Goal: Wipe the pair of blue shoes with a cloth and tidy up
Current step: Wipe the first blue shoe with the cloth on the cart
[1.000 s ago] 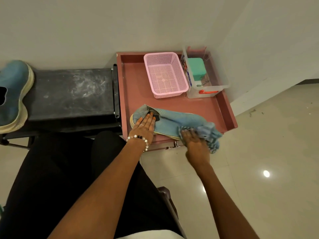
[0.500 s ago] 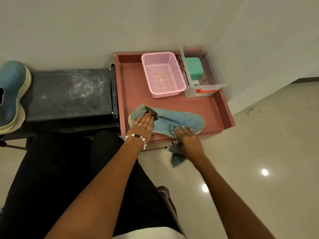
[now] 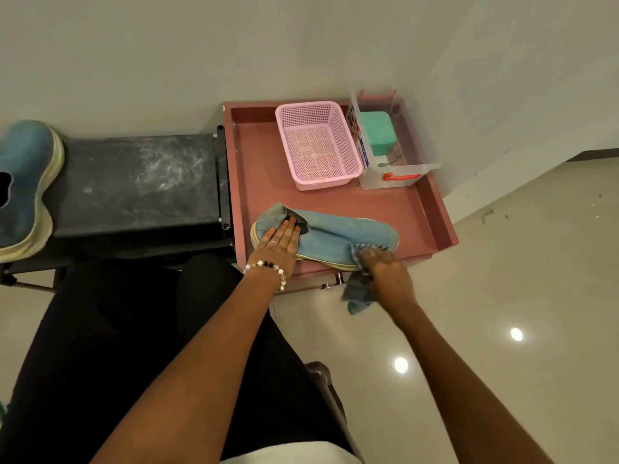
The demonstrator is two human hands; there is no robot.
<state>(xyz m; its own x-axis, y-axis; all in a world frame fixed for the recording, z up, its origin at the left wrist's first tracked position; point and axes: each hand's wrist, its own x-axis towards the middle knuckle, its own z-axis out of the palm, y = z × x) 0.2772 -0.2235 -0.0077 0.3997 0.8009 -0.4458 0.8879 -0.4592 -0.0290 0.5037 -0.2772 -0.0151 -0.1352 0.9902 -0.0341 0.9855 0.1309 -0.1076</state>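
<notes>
A blue shoe (image 3: 338,234) with a pale sole lies on its side along the near edge of the pink tray (image 3: 254,182). My left hand (image 3: 279,241) presses flat on its heel end, fingers straight. My right hand (image 3: 385,272) grips a blue-grey cloth (image 3: 358,294) against the shoe's toe side; the cloth's loose end hangs below the tray edge. The second blue shoe (image 3: 23,185) rests on the black bench (image 3: 134,182) at the far left.
On the tray's far side stand a pink mesh basket (image 3: 316,145) and a clear plastic box (image 3: 398,145) holding a green case. A wall runs behind the tray and bench. Glossy floor tiles (image 3: 502,279) lie to the right. My dark-clothed legs fill the lower left.
My right hand swept the cloth from the shoe's toe back along its near side, then toward the toe again. The cloth now hangs below the tray edge. My left hand stayed put.
</notes>
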